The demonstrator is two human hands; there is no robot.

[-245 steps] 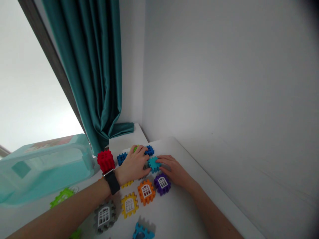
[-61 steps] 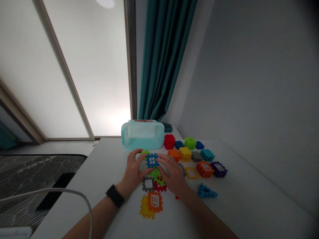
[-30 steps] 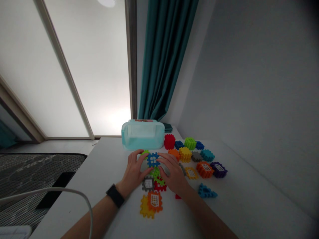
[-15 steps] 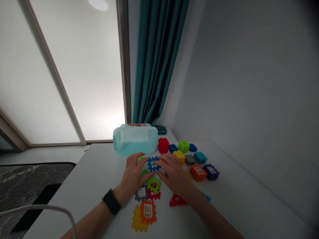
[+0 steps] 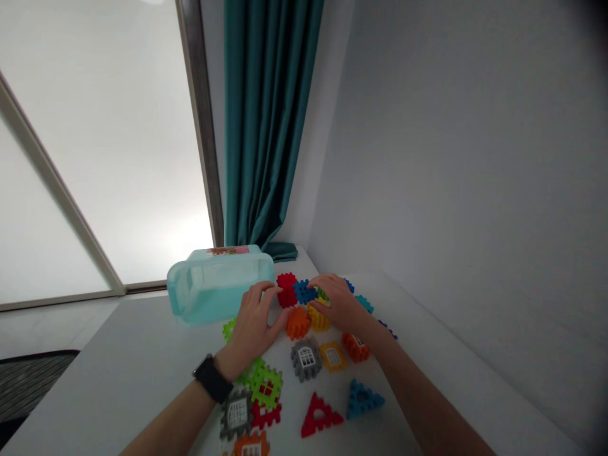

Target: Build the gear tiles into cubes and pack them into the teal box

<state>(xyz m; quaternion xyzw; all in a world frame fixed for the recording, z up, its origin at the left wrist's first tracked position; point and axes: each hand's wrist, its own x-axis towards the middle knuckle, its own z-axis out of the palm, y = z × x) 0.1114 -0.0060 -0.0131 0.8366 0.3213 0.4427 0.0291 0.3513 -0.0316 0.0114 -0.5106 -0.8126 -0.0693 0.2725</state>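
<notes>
A: Hand status?
B: Left hand (image 5: 254, 322): fingers half-curled, tips against the red toothed plastic cube (image 5: 286, 290), thumb beside the orange toothed plastic block (image 5: 298, 322). Nothing clasped.
A: Right?
B: Right hand (image 5: 339, 303) is arched over the blue toothed plastic tile (image 5: 304, 292), fingertips on its right edge. Can't tell if it's pinched or only touched.
A: Tile location?
B: Far side of the pile, between both hands, right beside the red cube. Can't tell if it rests on the white table (image 5: 118, 380) or sits lifted. Yellow toothed plastic block (image 5: 317, 320) is just in front of it, partly under the right hand.
A: Surroundings?
B: Translucent teal plastic box (image 5: 213, 288) is left of the red cube, close behind the left hand. Nearer the person, in a row: grey plastic window tile (image 5: 306, 359), yellow plastic window tile (image 5: 333, 356), orange plastic window block (image 5: 355, 346). Nearer still, a red plastic triangle (image 5: 320, 416) and a blue plastic triangle (image 5: 361, 399) lie side by side. Green plastic lattice tile (image 5: 266, 385) is by the left wrist, which wears a black watch (image 5: 210, 378). Teal curtain (image 5: 263, 120) hangs in the corner behind.
</notes>
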